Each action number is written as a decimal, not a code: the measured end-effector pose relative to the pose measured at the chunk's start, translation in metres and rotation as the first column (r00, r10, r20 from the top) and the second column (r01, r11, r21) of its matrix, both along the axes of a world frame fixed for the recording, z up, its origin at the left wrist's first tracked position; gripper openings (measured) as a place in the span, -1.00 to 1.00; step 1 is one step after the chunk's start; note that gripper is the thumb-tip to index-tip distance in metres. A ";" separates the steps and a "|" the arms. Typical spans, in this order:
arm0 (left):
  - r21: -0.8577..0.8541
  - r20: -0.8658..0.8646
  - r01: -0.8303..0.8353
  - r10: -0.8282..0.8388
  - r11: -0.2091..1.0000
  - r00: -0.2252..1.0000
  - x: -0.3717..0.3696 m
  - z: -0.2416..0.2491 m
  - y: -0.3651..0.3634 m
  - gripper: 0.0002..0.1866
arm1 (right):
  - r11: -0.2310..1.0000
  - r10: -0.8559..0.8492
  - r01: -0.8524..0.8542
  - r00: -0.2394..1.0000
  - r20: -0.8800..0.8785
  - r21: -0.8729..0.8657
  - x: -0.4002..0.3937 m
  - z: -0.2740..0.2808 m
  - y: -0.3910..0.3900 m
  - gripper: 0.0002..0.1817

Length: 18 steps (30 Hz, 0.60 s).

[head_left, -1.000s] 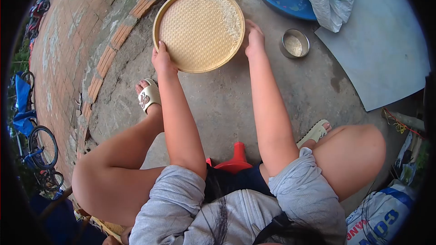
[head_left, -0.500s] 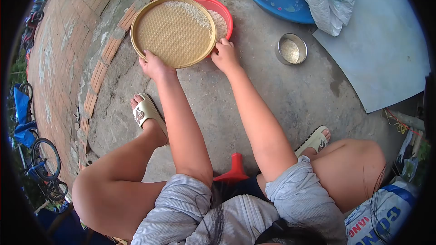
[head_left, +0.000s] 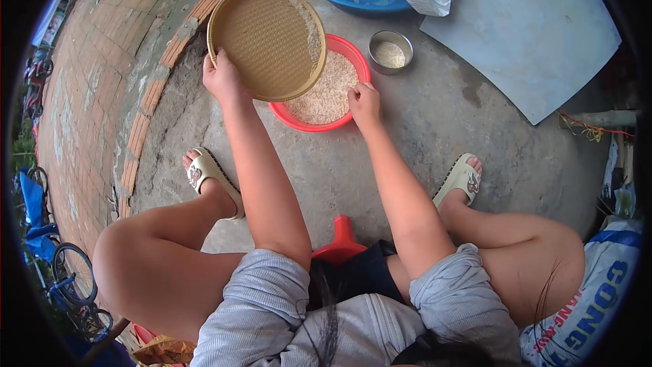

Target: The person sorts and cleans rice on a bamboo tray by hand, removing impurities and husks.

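The right hand has moved from the bamboo tray to the red basin's rim, pinched closed there, while the left hand grips the tray over the basin's left side, where steadiness matters.

An outdoor yard, with concrete ground and brick paving.

The left hand grips the woven tray — the right hand touches the red basin's rim.
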<state>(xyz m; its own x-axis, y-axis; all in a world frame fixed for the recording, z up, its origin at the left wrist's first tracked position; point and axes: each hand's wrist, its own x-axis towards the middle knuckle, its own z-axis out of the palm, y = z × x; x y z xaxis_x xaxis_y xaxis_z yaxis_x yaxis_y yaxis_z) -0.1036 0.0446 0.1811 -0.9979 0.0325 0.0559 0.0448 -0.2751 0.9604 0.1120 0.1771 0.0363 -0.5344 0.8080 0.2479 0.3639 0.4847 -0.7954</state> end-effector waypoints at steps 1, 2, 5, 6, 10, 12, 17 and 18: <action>-0.043 -0.017 0.048 -0.048 0.998 0.999 0.006 0.004 0.003 -0.82 | 0.999 -0.029 0.030 1.000 0.005 -0.014 0.012 0.005 0.002 -0.77; -0.086 -0.034 0.092 -0.096 0.992 0.995 0.013 0.008 0.005 -0.82 | 0.998 -0.058 0.058 0.998 0.009 -0.026 0.023 0.009 0.004 -0.76; -0.180 -0.097 0.178 -0.197 0.967 0.975 0.037 0.020 0.018 -0.82 | 0.992 -0.123 0.123 0.992 -0.007 -0.009 0.045 0.012 0.011 -0.75; -0.256 -0.107 0.208 -0.242 0.944 0.965 0.047 0.023 0.023 -0.84 | 0.986 -0.163 0.164 0.987 0.008 -0.025 0.051 0.011 0.011 -0.75; -0.590 -0.252 0.157 -0.365 0.792 0.896 0.082 0.019 0.045 -0.80 | 0.942 -0.335 0.335 0.941 0.035 0.004 0.069 0.009 0.008 -0.75; -0.697 -0.326 0.090 -0.426 0.711 0.844 0.104 0.021 0.048 -0.78 | 0.930 -0.366 0.366 0.924 0.110 0.015 0.074 0.010 0.006 -0.78; -0.710 -0.516 -0.025 -0.495 0.704 0.700 0.111 0.016 0.050 -0.76 | 0.883 -0.469 0.462 0.861 0.196 0.082 0.082 0.011 0.008 -0.83; -0.710 -0.517 -0.027 -0.496 0.703 0.698 0.110 0.022 0.048 -0.76 | 0.883 -0.469 0.463 0.861 0.194 0.080 0.083 0.010 0.010 -0.83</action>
<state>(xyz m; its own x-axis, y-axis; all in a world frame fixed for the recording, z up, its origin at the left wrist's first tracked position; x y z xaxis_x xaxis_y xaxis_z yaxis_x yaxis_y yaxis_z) 0.0067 0.0930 0.2027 -0.6575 0.5458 0.5193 0.7258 0.2738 0.6311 0.1948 0.1875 0.0461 -0.1383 0.9692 0.2036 0.7042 0.2408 -0.6680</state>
